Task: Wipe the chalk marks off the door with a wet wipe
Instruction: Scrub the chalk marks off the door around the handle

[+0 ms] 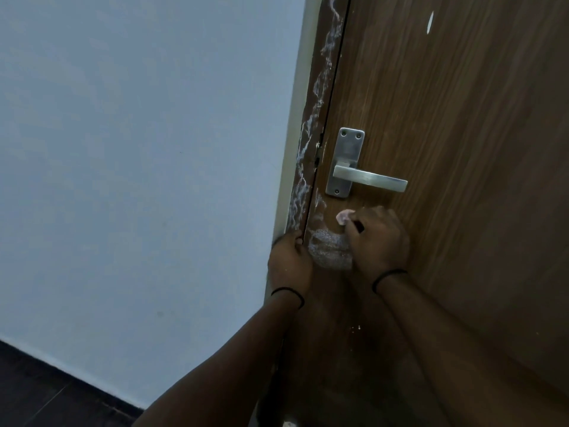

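The brown wooden door (pixel 446 118) fills the right side of the head view. White chalk marks (pixel 311 124) run down the door frame, and a smeared chalk patch (pixel 328 246) lies on the door below the handle. My right hand (pixel 377 238) grips a small pale pink wet wipe (pixel 342 217) and holds it against the door just right of the patch. My left hand (pixel 289 260) rests curled on the frame edge beside the patch. Both wrists wear a black band.
A metal lever handle (pixel 366 177) on its plate sits just above my right hand. A pale blue wall (pixel 138 164) fills the left. Dark floor (pixel 37 392) shows at bottom left. A small white mark (pixel 430 21) is high on the door.
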A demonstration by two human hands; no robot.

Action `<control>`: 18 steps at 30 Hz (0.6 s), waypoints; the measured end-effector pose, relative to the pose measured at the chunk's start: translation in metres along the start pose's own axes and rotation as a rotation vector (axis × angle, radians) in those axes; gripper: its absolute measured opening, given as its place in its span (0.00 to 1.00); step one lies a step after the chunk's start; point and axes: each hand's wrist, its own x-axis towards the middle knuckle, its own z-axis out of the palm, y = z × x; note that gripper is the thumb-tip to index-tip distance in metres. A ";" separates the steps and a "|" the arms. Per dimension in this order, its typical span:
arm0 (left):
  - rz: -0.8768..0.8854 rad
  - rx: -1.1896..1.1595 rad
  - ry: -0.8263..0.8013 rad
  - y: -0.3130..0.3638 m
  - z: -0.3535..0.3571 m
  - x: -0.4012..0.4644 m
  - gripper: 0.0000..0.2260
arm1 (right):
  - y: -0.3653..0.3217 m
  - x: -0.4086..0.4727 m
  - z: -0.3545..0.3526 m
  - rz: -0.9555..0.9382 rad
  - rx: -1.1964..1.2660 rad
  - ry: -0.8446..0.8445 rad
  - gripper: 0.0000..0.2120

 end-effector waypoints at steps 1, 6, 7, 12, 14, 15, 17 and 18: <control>0.004 -0.003 -0.007 0.001 0.001 -0.001 0.11 | -0.004 0.004 0.001 0.021 0.001 0.002 0.02; -0.016 0.011 -0.015 0.002 0.002 -0.002 0.11 | -0.008 -0.016 0.009 -0.086 -0.035 -0.220 0.02; -0.019 0.008 -0.014 0.003 0.001 -0.001 0.11 | 0.000 -0.021 0.006 -0.078 -0.035 -0.222 0.02; -0.014 0.010 -0.015 0.003 0.004 -0.006 0.12 | 0.015 -0.012 -0.002 0.022 -0.024 -0.049 0.01; -0.004 0.010 -0.017 0.001 0.004 -0.006 0.12 | 0.003 -0.012 0.003 -0.018 -0.052 -0.101 0.02; -0.001 0.008 -0.014 0.000 0.004 -0.007 0.12 | 0.001 -0.016 0.005 -0.049 -0.058 -0.163 0.03; -0.005 0.014 -0.007 0.000 0.003 -0.006 0.12 | 0.004 -0.026 0.004 -0.080 -0.062 -0.261 0.05; -0.014 0.022 -0.008 -0.001 0.003 -0.006 0.11 | 0.010 -0.030 0.002 -0.079 -0.061 -0.259 0.05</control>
